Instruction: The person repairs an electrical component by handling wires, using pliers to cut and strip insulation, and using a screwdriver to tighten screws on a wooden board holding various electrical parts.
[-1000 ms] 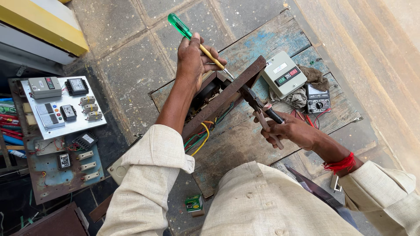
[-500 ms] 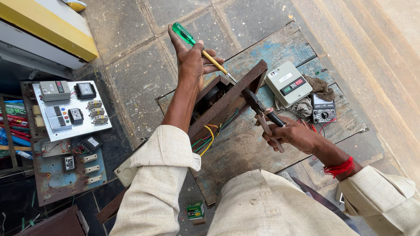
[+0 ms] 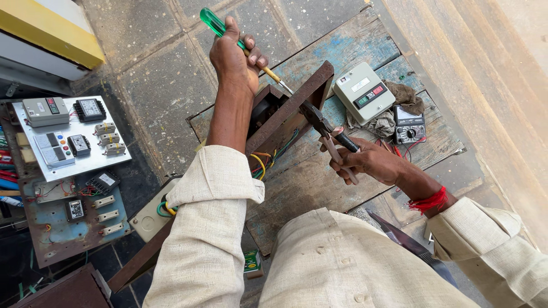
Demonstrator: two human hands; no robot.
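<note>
My left hand [image 3: 233, 57] grips a green-handled screwdriver [image 3: 216, 21] whose shaft slants down to the top of a rusty brown metal box [image 3: 288, 111] with coloured wires inside. My right hand [image 3: 371, 161] holds pliers [image 3: 324, 130] whose jaws bite the box's upper edge next to the screwdriver tip. The box stands tilted on a worn wooden board [image 3: 319, 182] with flaking blue paint.
A grey switch box [image 3: 363, 92], a rag [image 3: 399, 100] and a black multimeter [image 3: 409, 128] lie on the board behind the pliers. Two panels of switches and breakers [image 3: 71, 134] lie at left on the paved floor. A yellow and white cabinet [image 3: 40, 34] stands top left.
The view has shifted slightly. Both hands stay at the box, with the screwdriver and pliers in about the same places.
</note>
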